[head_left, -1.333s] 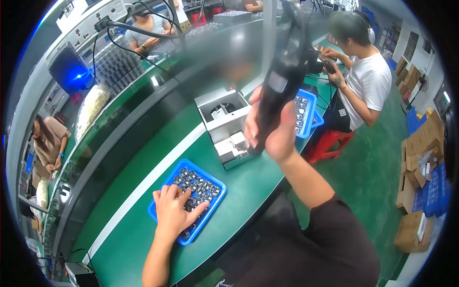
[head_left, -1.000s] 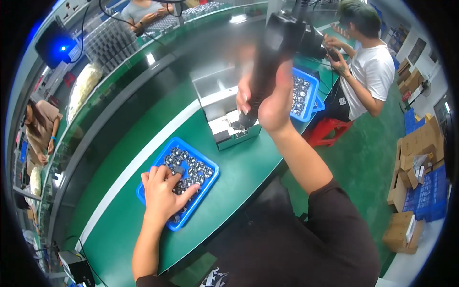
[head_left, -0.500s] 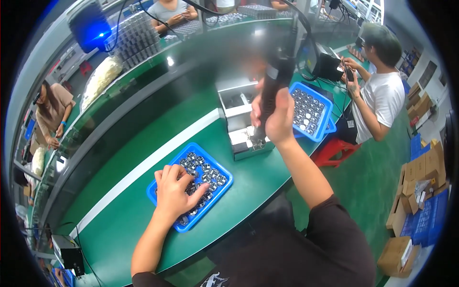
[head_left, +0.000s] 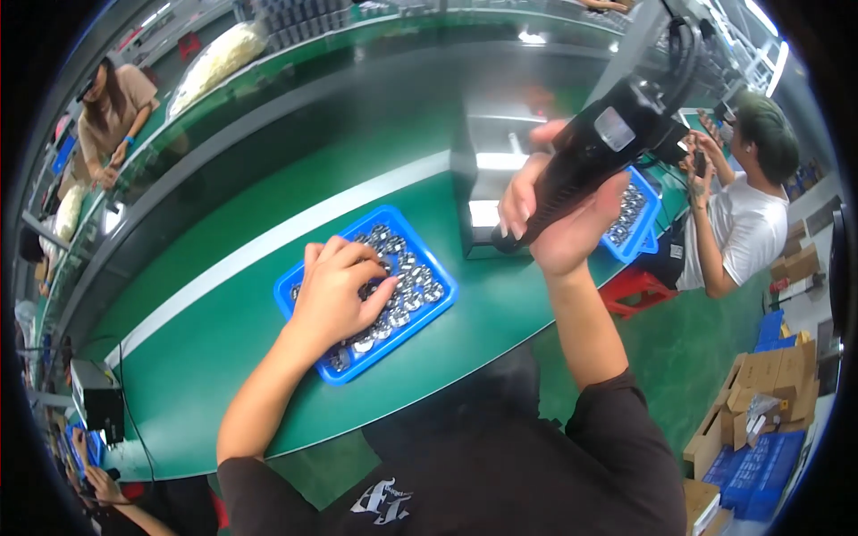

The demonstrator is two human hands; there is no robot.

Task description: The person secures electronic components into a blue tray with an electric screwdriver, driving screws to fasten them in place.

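A blue tray (head_left: 393, 338) full of small round black-and-silver parts (head_left: 416, 277) lies on the green bench in front of me. My left hand (head_left: 335, 290) rests over the tray with thumb and fingers apart; some fingertips are hidden among the parts. My right hand (head_left: 572, 228) is wrapped round a black electric screwdriver (head_left: 594, 143), held tilted with its cable end up to the right. Behind it stands a grey metal box (head_left: 483, 174) with open compartments, partly hidden by the hand and tool. The screwdriver's lower tip appears just in front of this box.
Another blue tray of round parts (head_left: 639, 214) sits right of the metal box. Farther right, a co-worker in a white shirt (head_left: 737, 219) holds something dark, near a red stool (head_left: 636, 293). A dark rail curves behind the bench (head_left: 214, 375); a person (head_left: 121, 112) works beyond it.
My right hand has drawn the screwdriver up and right, away from the metal box, and tilted it more. The left hand stays over the tray. The whole view has shifted.
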